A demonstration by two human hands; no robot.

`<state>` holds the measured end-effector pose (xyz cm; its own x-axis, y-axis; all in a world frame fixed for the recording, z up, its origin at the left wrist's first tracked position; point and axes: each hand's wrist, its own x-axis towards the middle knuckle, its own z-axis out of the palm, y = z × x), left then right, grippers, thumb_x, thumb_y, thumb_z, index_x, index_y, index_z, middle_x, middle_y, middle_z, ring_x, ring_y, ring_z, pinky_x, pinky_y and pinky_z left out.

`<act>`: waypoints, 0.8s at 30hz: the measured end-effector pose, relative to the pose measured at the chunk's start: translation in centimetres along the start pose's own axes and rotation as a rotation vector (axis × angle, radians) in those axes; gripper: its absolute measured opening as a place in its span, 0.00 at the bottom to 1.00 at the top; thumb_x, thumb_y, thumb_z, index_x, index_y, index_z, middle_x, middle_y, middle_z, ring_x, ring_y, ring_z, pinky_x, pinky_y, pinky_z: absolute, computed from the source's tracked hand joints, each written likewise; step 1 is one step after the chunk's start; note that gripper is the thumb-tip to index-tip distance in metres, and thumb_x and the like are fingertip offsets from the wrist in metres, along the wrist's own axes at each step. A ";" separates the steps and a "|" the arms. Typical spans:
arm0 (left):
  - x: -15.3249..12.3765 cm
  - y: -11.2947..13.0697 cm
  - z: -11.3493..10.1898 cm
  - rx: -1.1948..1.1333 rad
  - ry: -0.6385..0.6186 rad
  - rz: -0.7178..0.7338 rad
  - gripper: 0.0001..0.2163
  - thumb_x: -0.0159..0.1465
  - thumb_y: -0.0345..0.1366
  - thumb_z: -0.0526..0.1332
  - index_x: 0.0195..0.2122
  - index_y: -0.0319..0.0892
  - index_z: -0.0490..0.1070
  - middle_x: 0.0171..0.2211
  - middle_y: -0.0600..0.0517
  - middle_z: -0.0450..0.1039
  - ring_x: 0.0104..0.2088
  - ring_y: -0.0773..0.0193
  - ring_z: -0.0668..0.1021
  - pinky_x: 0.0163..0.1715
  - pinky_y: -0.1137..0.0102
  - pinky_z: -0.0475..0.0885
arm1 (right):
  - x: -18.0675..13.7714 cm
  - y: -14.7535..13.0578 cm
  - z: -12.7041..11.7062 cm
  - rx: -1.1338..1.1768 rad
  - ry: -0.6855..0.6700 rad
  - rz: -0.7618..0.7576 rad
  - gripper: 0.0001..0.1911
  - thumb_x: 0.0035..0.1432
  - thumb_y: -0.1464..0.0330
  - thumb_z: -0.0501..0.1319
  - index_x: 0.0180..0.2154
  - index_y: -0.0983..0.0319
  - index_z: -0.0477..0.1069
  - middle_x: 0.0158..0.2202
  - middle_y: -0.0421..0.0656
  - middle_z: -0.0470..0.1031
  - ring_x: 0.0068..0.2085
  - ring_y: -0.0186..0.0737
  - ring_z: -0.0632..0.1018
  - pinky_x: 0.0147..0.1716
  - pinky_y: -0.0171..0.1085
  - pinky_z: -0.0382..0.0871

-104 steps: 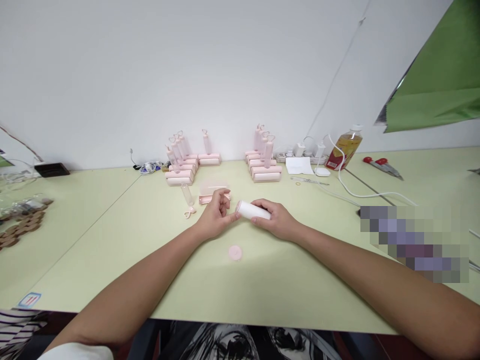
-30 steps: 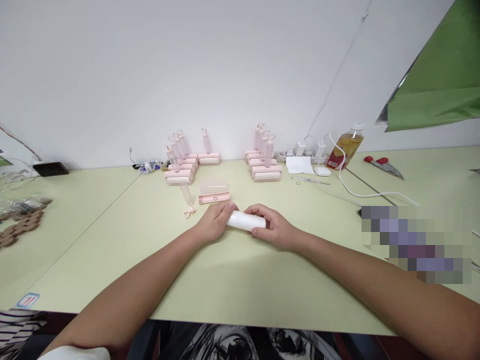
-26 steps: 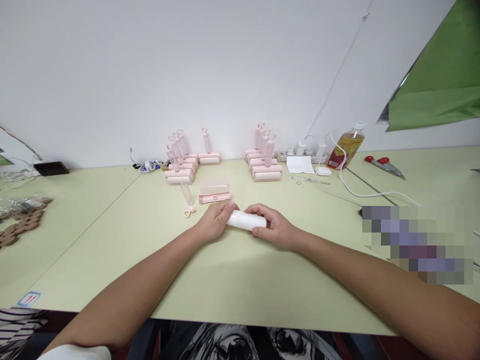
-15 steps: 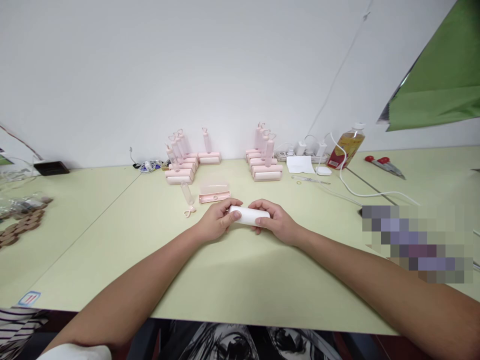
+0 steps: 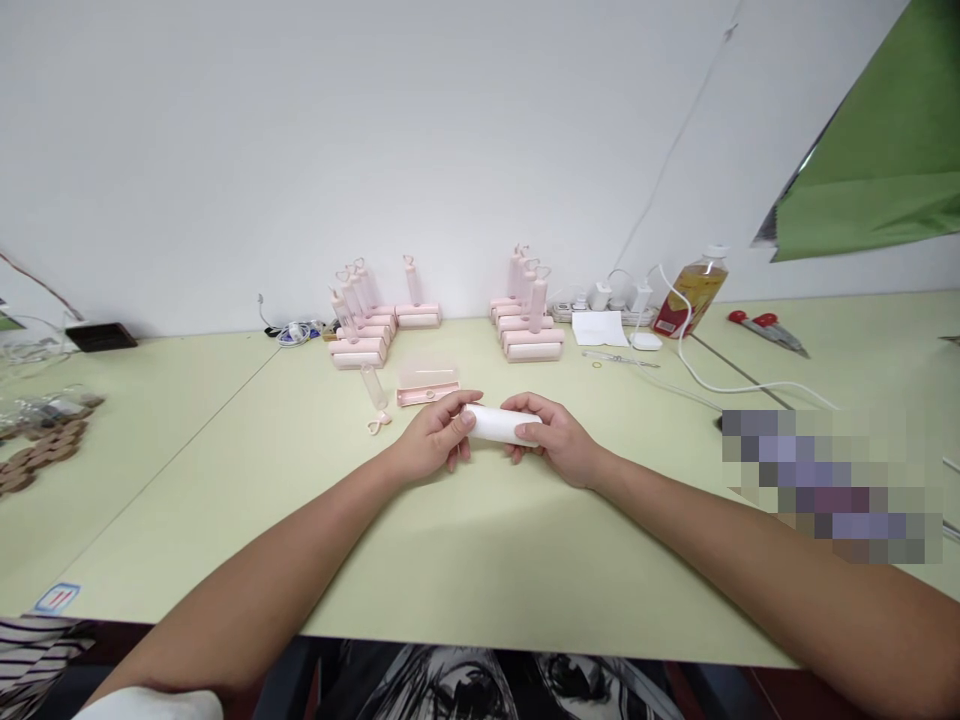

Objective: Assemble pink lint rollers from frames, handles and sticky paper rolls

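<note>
A white lint-roller roll (image 5: 496,424) is held crosswise just above the table between my hands. My left hand (image 5: 436,436) is closed on its left end, thumb on the front and fingers partly hidden behind. At the other end my right hand (image 5: 559,438) grips it with the thumb over the front. Beyond my left hand lies an opened pink lint-roller case (image 5: 427,394) with a clear cover (image 5: 429,370). Beside it are a clear tube-shaped handle (image 5: 373,387) and a pink loop piece (image 5: 379,424).
Several pink lint rollers with upright handles stand in a left group (image 5: 358,352) and a right group (image 5: 534,345). Farther right are a folded paper (image 5: 598,328), tweezers (image 5: 619,359), white cables, a drink bottle (image 5: 691,295) and red-handled pliers (image 5: 769,330). Brown pieces (image 5: 45,450) lie far left.
The white roll has tipped slightly and moved a little up and right. My left thumb has shifted toward the roll's end, and my fingers have adjusted around it.
</note>
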<state>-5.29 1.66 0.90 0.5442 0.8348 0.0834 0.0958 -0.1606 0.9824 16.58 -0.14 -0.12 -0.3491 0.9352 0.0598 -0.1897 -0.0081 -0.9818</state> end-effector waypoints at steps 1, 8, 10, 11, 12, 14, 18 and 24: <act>0.0 0.1 0.1 -0.016 -0.010 0.008 0.27 0.64 0.52 0.56 0.60 0.43 0.59 0.45 0.44 0.71 0.26 0.68 0.77 0.16 0.76 0.69 | 0.0 0.0 0.0 0.018 0.009 0.005 0.15 0.49 0.67 0.65 0.40 0.61 0.68 0.33 0.40 0.72 0.28 0.37 0.77 0.27 0.39 0.74; 0.1 0.0 0.0 0.110 0.003 0.006 0.29 0.66 0.51 0.53 0.64 0.42 0.55 0.39 0.46 0.72 0.31 0.65 0.76 0.20 0.75 0.68 | 0.3 -0.1 -0.2 0.113 0.080 0.050 0.15 0.48 0.67 0.65 0.40 0.61 0.69 0.28 0.39 0.74 0.25 0.36 0.75 0.24 0.36 0.70; 0.2 -0.1 -0.3 0.218 0.038 0.050 0.27 0.66 0.50 0.54 0.62 0.42 0.60 0.40 0.47 0.71 0.28 0.68 0.73 0.25 0.74 0.69 | 0.3 -0.1 -0.2 0.123 0.097 0.054 0.15 0.47 0.66 0.65 0.40 0.62 0.69 0.27 0.39 0.74 0.24 0.36 0.75 0.23 0.36 0.69; 0.3 -0.2 -0.5 0.264 0.053 0.071 0.25 0.66 0.50 0.55 0.60 0.42 0.63 0.41 0.48 0.70 0.28 0.69 0.72 0.27 0.73 0.69 | 0.3 -0.1 -0.2 0.126 0.103 0.056 0.16 0.47 0.66 0.65 0.39 0.62 0.68 0.26 0.39 0.74 0.24 0.36 0.75 0.23 0.36 0.68; 0.3 -0.2 -0.6 0.299 0.065 0.086 0.25 0.65 0.51 0.55 0.58 0.42 0.65 0.41 0.48 0.69 0.28 0.69 0.71 0.28 0.72 0.69 | 0.4 -0.1 -0.2 0.128 0.108 0.058 0.16 0.47 0.66 0.65 0.39 0.62 0.68 0.26 0.39 0.74 0.23 0.36 0.75 0.23 0.35 0.68; 0.3 -0.1 -0.8 0.345 0.076 0.091 0.24 0.65 0.51 0.55 0.57 0.42 0.67 0.40 0.49 0.69 0.28 0.69 0.70 0.29 0.72 0.68 | 0.4 -0.1 -0.2 0.128 0.115 0.061 0.16 0.47 0.66 0.65 0.40 0.62 0.68 0.25 0.39 0.74 0.23 0.36 0.74 0.22 0.35 0.68; 0.3 0.0 -0.9 0.342 0.063 0.078 0.24 0.65 0.52 0.54 0.56 0.41 0.66 0.37 0.50 0.69 0.27 0.68 0.69 0.27 0.72 0.66 | 0.4 -0.1 -0.1 0.123 0.123 0.061 0.17 0.46 0.66 0.65 0.40 0.62 0.68 0.25 0.39 0.74 0.23 0.36 0.74 0.22 0.35 0.68; 0.5 -0.4 -0.9 0.293 0.050 0.115 0.22 0.66 0.51 0.53 0.54 0.41 0.67 0.39 0.50 0.69 0.27 0.69 0.72 0.28 0.72 0.69 | 0.3 -0.2 0.0 0.075 0.121 0.044 0.16 0.47 0.65 0.65 0.39 0.62 0.68 0.24 0.38 0.74 0.23 0.36 0.75 0.23 0.35 0.68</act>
<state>-5.82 2.61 0.71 0.5247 0.8260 0.2061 0.2763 -0.3942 0.8765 16.56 0.11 0.12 -0.2463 0.9692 -0.0097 -0.2458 -0.0721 -0.9666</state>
